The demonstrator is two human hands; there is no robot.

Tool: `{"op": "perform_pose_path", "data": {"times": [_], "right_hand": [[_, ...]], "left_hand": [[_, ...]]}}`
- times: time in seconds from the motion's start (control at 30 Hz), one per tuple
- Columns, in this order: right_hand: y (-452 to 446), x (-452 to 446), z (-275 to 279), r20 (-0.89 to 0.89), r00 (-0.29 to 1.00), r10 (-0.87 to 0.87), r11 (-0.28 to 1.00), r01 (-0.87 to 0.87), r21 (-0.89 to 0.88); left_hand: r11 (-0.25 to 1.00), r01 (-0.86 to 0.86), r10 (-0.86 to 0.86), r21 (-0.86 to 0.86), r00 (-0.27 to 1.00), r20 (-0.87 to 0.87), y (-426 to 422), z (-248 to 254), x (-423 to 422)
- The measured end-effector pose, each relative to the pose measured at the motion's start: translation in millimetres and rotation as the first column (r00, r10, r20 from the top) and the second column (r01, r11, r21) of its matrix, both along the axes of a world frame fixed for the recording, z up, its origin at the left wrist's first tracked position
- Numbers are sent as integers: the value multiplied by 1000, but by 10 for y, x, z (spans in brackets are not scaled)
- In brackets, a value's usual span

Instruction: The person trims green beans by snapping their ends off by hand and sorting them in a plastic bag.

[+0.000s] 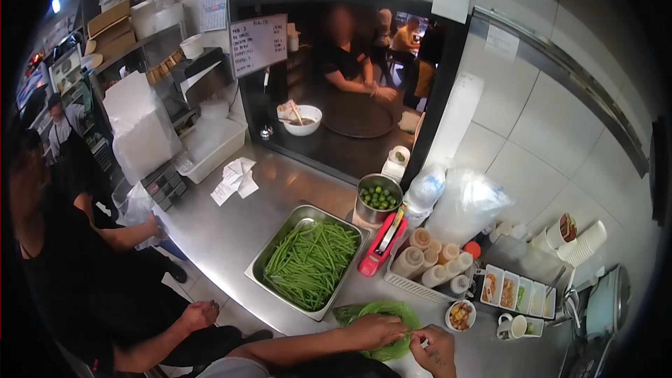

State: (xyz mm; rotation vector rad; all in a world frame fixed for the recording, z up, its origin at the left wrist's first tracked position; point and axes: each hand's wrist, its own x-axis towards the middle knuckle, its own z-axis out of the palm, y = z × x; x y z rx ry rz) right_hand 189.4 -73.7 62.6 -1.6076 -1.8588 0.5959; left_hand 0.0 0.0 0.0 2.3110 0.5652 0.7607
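Note:
Over a green plastic bag (393,308) at the counter's front edge, my left hand (378,330) has its fingers bent together at the bag's middle. Just right of it, my right hand (432,348) pinches a small green piece, seemingly a bean end, between the two hands. What my left fingers hold is partly hidden. Up and left of the bag, a steel tray (253,271) holds a heap of long green beans (308,262).
Behind the tray stand a pot of green limes (379,197) and a red tape dispenser (381,243). Sauce bottles (434,275), a small bowl (460,315) and cups (512,326) are right. A co-worker's hand (200,315) is left; another person (343,59) stands beyond the window.

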Motion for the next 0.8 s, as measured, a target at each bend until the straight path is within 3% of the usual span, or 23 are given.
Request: {"op": "perform_pose_path", "data": {"times": [0.1, 0.2, 0.27, 0.4, 0.47, 0.5, 0.6, 0.67, 0.7, 0.77, 0.8], "right_hand": [[-58, -122, 225, -10, 999, -32, 998, 33, 53], [12, -130, 175, 110, 994, -16, 992, 3, 123], [21, -134, 88, 175, 981, -78, 974, 38, 222], [89, -132, -121, 210, 964, -166, 922, 76, 380], [107, -117, -265, 40, 969, -245, 872, 202, 446], [90, -132, -262, 41, 967, -253, 870, 209, 447], [98, -144, -325, -114, 950, -291, 898, 312, 312], [149, -103, -531, -463, 826, -320, 908, 407, 99], [176, -98, -467, -469, 827, -311, 910, 401, 104], [219, -44, -284, -770, 527, -360, 925, 312, -219], [243, 10, -318, -841, 437, -318, 947, 189, -259]], "left_hand": [[999, 28, -30, -28, 997, -65, -85, 76, -28], [999, 28, -26, 29, 997, -70, -35, 45, -29], [999, 10, -14, -49, 996, -93, -63, 84, -18], [993, -47, 51, -110, 998, 33, -123, 19, 89], [966, -105, 127, -235, 989, 79, -181, -13, 150], [967, -97, 118, -235, 990, 80, -183, 21, 150], [959, -91, 118, -270, 989, 85, -156, 139, 128], [941, -5, 42, -337, 994, 102, -120, 217, 94], [944, -13, 48, -330, 994, 98, -131, 241, 80], [939, 134, -23, -316, 943, 332, -152, 257, 81], [963, 152, -44, -221, 903, 427, -131, 268, 76]]}}
